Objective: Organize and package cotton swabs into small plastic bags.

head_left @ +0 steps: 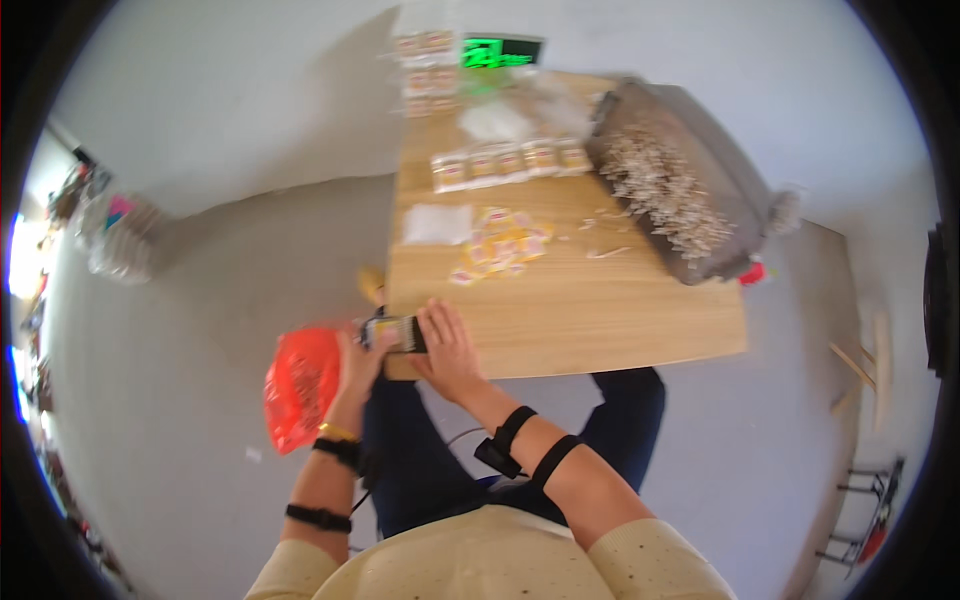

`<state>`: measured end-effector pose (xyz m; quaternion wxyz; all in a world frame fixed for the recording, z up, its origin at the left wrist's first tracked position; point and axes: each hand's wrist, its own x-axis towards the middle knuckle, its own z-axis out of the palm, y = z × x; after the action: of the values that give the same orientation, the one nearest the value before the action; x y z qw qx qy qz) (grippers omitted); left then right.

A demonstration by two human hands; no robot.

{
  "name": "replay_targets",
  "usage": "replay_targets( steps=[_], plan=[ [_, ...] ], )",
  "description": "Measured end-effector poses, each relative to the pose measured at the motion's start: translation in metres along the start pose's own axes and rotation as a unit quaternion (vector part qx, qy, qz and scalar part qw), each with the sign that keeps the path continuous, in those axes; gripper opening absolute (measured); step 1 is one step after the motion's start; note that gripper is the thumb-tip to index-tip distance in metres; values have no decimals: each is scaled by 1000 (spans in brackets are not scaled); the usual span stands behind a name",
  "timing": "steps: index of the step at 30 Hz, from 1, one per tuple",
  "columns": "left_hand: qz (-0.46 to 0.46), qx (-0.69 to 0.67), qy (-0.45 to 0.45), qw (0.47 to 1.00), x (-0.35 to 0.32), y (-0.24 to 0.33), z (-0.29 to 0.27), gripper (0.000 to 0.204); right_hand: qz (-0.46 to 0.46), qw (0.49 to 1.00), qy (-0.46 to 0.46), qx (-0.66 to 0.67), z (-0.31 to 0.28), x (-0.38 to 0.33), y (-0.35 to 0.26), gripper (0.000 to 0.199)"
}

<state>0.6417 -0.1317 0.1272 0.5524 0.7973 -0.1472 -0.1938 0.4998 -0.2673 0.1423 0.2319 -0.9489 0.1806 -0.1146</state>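
Head view shows both hands at the near-left corner of the wooden table [620,320]. The left hand [358,362] and right hand [448,345] grip a small dark device [392,332] between them; a red plastic bag [300,385] hangs just left.

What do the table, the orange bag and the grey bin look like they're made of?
Table: likely wood or wood-look laminate, light grain, matte. Orange bag, beside the left hand: thin plastic film, crinkled and translucent. Grey bin: probably rigid plastic with smooth walls, though the blur leaves that open.
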Motion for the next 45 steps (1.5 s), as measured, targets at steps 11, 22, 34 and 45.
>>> replay_targets(
  steps=[11,22,34,45],
  plan=[
    [306,289,-115,900,-46,107,91,71,240,937,240,-84,-142,-76,202,51],
    [382,379,-259,802,-52,88,162,63,272,929,201,-153,-225,19,301,48],
    [369,388,-264,802,-54,100,162,62,335,886,216,-238,-227,109,348,35],
    [378,389,-254,801,-54,99,161,62,147,931,305,-137,-237,50,290,19]
  ],
)
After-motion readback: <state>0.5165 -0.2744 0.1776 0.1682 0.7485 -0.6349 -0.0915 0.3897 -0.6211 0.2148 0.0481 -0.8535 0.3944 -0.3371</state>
